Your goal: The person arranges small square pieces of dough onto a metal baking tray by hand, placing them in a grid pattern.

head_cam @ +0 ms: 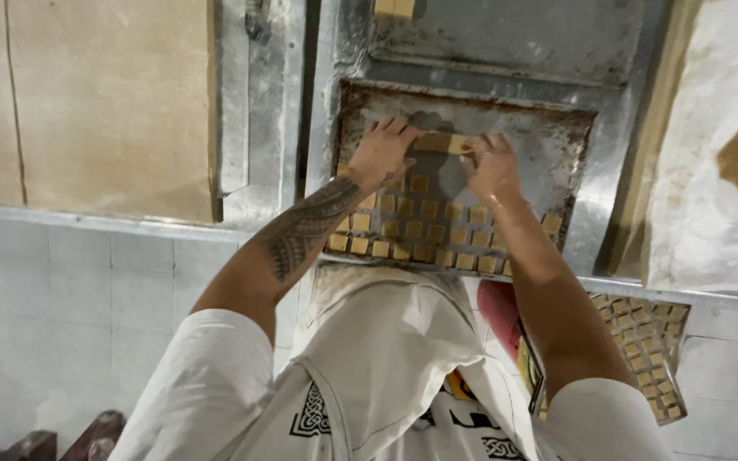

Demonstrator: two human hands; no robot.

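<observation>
Both hands are working over a worn metal tray (557,137) lying on a steel counter (617,77). The left hand (382,154) and the right hand (493,166) are pinching a short row of tan dough squares (437,142) between them, fingers closing on its two ends, just above the middle of the tray. The fingertips are partly hiding the ends of that row, so its count is hard to tell. Nearer the body, more squares (429,230) are sitting in rows on the tray; the forearms are covering some at both sides, and the tray's near edge is disappearing behind the white apron (386,341). A second tray (672,401) of squares is showing low on the right, under the counter, half hidden by the right arm. At the top edge, a tan block (393,8) is being cut off by the frame. At left, a beige sheet (113,102) is lying flat.
</observation>
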